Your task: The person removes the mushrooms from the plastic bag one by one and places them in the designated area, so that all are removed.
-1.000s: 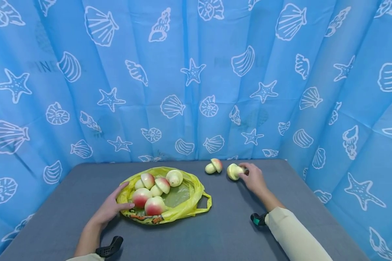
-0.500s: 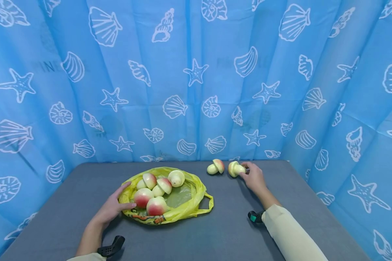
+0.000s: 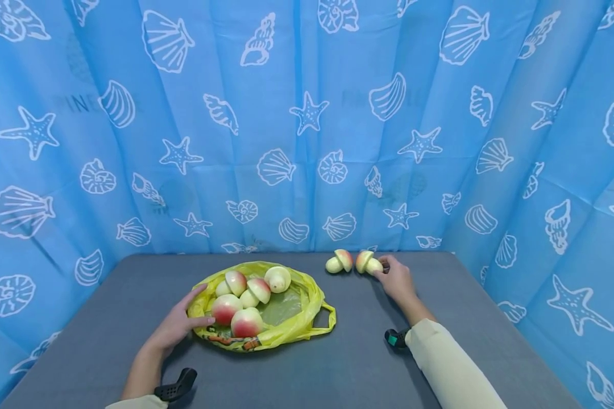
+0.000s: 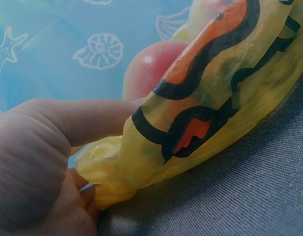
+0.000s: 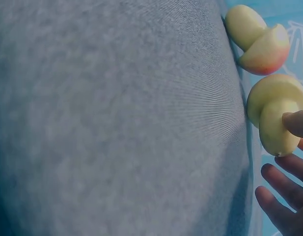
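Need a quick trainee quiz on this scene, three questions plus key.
1. How many mushrooms show inside the yellow bag?
2. True or false: the left hand grips the bag's looped handle.
3. What does the right hand pinch? A: the curtain. B: a mushroom's stem. C: the bag's edge.

Key
1. Five.
2. False; it holds the bag's left edge.
3. B.

Blue seashell-patterned curtain (image 3: pixel 307 147) behind grey table (image 3: pixel 358 358).
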Motion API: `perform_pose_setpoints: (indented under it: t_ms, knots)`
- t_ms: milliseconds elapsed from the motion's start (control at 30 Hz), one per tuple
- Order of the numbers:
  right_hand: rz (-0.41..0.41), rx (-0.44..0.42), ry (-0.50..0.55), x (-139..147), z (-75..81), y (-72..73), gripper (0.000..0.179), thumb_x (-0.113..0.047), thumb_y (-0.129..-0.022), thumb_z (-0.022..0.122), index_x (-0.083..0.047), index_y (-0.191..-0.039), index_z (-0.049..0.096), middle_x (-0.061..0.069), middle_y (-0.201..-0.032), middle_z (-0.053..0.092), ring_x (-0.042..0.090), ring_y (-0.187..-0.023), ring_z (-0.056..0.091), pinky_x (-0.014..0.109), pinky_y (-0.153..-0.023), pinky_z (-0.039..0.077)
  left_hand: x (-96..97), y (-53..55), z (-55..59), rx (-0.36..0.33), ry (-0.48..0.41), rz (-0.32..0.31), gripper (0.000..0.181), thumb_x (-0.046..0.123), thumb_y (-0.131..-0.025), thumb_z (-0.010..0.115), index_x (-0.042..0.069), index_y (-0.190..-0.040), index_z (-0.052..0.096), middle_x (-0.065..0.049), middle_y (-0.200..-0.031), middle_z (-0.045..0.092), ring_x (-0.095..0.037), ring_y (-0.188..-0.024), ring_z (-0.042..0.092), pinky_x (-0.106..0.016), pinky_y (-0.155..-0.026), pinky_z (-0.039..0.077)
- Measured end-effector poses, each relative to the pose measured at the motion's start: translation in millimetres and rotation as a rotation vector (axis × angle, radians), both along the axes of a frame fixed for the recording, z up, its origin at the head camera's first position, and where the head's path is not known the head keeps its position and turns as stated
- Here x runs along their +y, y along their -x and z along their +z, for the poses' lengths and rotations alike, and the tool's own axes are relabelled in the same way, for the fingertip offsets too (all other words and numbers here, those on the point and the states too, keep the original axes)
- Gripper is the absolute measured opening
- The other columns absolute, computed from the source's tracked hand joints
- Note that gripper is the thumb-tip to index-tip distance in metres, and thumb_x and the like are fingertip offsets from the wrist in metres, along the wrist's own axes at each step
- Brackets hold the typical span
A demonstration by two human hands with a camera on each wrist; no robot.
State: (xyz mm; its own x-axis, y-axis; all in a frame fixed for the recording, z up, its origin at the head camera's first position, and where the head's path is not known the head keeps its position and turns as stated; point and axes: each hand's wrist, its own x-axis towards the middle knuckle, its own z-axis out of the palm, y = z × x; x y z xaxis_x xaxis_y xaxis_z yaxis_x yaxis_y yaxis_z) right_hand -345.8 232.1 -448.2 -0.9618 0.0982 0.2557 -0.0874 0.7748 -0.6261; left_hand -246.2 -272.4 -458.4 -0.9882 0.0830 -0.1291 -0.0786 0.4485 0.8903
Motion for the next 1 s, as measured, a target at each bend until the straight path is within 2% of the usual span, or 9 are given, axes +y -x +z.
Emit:
perform_pose_setpoints:
  t_ms: [267, 667, 867, 1000]
  knots:
    - [-0.025, -0.015, 0.026, -0.4, -3.0, 3.1, 0.036, -0.015, -0.091, 0.069, 0.002, -0.12, 0.057, 0.022, -0.115, 0.063, 0.036, -0.103, 0.06, 0.049, -0.083, 0.048, 1.7, -1.5, 1.5, -0.001, -0.011, 0.003, 0.091, 0.033, -0.084, 0.075, 0.016, -0.155, 0.021, -0.026, -0.155, 0.013, -0.044, -0.132, 0.023, -0.067, -0.106, 0.02]
    - [-0.028, -0.05, -0.028, -2.0, -3.2, 3.8, 0.036, -0.015, -0.091, 0.069, 0.002, -0.12, 0.057, 0.021, -0.115, 0.064, 0.036, -0.105, 0.06, 0.049, -0.084, 0.047, 2.4, -0.6, 2.3, -0.004, -0.005, 0.005, 0.092, 0.034, -0.083, 0.075, 0.016, -0.155, 0.021, -0.027, -0.155, 0.012, -0.045, -0.133, 0.022, -0.068, -0.105, 0.021]
    - [-0.019, -0.055, -0.033, -0.9, -2.6, 2.8, 0.035, -0.016, -0.091, 0.069, 0.001, -0.12, 0.057, 0.021, -0.115, 0.065, 0.036, -0.104, 0.06, 0.05, -0.085, 0.047, 1.4, -0.9, 1.6, -0.01, -0.012, 0.003, 0.091, 0.033, -0.084, 0.075, 0.016, -0.155, 0.021, -0.027, -0.155, 0.014, -0.045, -0.132, 0.023, -0.068, -0.105, 0.021]
    - [0.014, -0.05, -0.054, 1.9, 0.2, 1.7, 0.035, -0.016, -0.091, 0.069, 0.001, -0.119, 0.058, 0.022, -0.114, 0.065, 0.037, -0.104, 0.061, 0.051, -0.085, 0.048, 0.3, -1.3, 0.6, -0.004, -0.013, 0.006, 0.091, 0.033, -0.084, 0.075, 0.015, -0.155, 0.021, -0.027, -0.155, 0.012, -0.045, -0.133, 0.022, -0.067, -0.106, 0.021]
